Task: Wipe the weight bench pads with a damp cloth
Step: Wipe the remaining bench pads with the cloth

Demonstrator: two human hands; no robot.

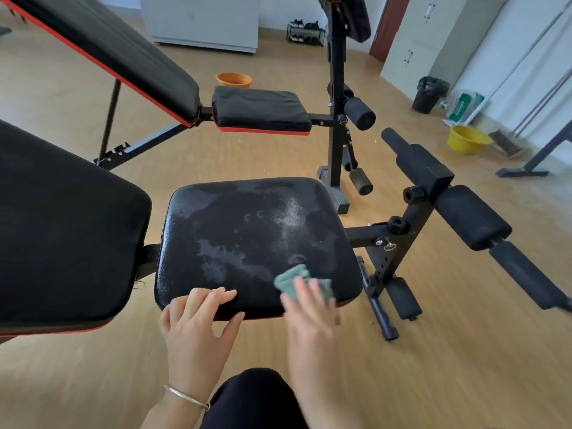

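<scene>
Pressing cloth (291, 278) to pad (247, 230), right hand (309, 317); bin (428, 94) apart.

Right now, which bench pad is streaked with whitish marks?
The near seat pad, where the right hand presses the green cloth; the back pad beside it and the far seat pad look plain black.

Far beyond the right hand (309, 314), a white cabinet (201, 20), shoe rack (306, 34), grey lockers (418, 41), black bin (428, 96) and yellow basin (467, 139) stand on wood floor (464, 366).
</scene>
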